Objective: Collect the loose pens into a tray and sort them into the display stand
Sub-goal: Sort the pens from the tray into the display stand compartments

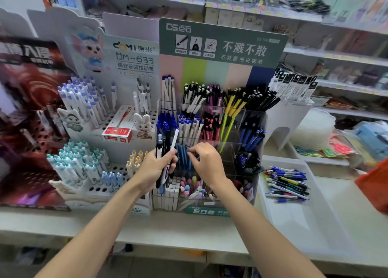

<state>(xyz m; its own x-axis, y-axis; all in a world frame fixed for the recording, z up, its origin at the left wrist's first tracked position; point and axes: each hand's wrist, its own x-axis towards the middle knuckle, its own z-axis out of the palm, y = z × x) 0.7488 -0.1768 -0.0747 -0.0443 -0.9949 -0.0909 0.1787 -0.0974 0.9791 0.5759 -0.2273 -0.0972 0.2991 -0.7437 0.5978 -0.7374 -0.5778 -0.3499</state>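
right now your left hand point(154, 168) grips a pen bundle point(170, 149) of white, black and blue, at 12 o'clock before the clear display stand point(222, 46) headed "ds". your right hand point(206, 162) curls over its blue pens point(184, 159); you cannot tell whether it pinches one. at 3 o'clock, mixed loose pens point(287, 182) lie in the white tray point(304, 225). at 10 o'clock a sign point(134, 55) reads "domi dm-633".

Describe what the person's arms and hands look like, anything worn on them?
Nothing worn shows. The left hand and right hand are bare: no gloves, rings or bracelets visible. The left forearm and right forearm are uncovered down to the frame's bottom edge, with no sleeve, watch or band.
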